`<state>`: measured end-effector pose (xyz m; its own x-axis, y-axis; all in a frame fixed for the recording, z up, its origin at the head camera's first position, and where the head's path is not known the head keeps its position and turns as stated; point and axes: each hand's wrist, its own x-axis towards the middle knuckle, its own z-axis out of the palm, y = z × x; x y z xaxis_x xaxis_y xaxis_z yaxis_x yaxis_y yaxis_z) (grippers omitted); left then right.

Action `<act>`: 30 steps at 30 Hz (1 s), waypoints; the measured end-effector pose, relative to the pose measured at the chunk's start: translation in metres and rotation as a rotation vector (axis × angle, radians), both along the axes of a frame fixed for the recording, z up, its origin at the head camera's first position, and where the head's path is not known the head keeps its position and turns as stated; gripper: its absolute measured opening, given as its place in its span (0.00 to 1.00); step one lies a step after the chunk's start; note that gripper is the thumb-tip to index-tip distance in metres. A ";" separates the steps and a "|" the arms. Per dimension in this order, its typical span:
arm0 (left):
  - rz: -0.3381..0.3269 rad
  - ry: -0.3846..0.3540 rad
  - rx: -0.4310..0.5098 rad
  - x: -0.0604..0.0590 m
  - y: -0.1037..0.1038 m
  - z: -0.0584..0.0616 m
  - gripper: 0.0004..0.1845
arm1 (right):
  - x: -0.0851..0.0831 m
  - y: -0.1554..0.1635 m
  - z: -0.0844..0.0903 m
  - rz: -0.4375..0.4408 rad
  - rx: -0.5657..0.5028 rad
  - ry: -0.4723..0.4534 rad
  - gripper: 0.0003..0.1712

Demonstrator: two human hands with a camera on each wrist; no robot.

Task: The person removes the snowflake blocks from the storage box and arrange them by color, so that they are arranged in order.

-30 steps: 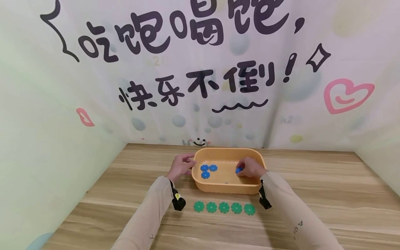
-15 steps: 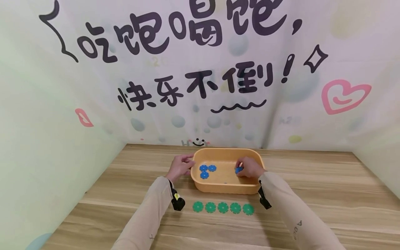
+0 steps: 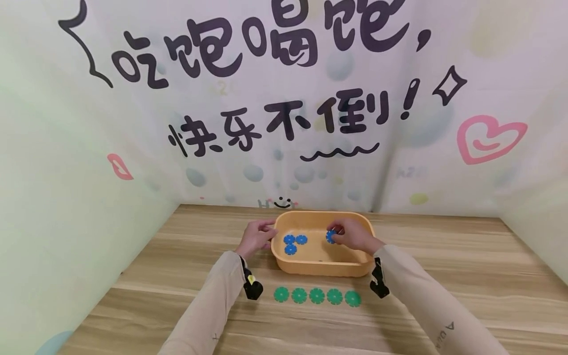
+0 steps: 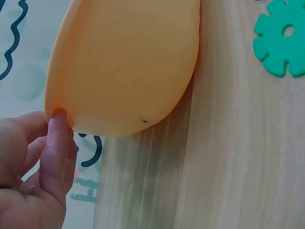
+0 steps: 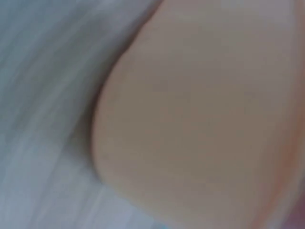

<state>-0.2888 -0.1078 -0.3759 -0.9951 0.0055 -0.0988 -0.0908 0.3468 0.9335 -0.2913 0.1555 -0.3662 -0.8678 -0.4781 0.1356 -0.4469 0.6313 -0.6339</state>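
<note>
Mid-frame, right hand (image 3: 352,235) pinches a blue flower-shaped plastic disc (image 3: 330,236) over the orange plastic tub (image 3: 319,267); left hand (image 3: 256,236) fingers curled w/ a fingertip (image 4: 59,114) touching its rim.

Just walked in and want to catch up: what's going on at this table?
A person is working over an orange tub on a wooden table. The right hand pinches a blue disc above the tub, and the left hand touches the tub's left rim. Three blue discs lie inside. Five green discs sit in a row in front of it.
</note>
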 end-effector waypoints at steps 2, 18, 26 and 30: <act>-0.001 0.001 0.000 0.000 0.001 0.000 0.19 | 0.003 -0.001 0.004 0.023 -0.026 0.026 0.09; 0.001 -0.011 0.008 0.000 0.000 0.001 0.19 | 0.036 -0.015 0.018 0.158 -0.108 0.056 0.10; -0.007 -0.009 0.007 0.000 0.000 0.002 0.19 | 0.055 -0.022 0.021 0.205 -0.120 0.025 0.09; -0.011 -0.004 0.016 0.000 0.000 0.002 0.19 | 0.063 -0.029 0.019 0.254 -0.120 0.018 0.10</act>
<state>-0.2885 -0.1076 -0.3743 -0.9946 0.0177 -0.1023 -0.0906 0.3332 0.9385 -0.2283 0.1269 -0.3468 -0.7195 -0.6594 0.2181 -0.5926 0.4191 -0.6879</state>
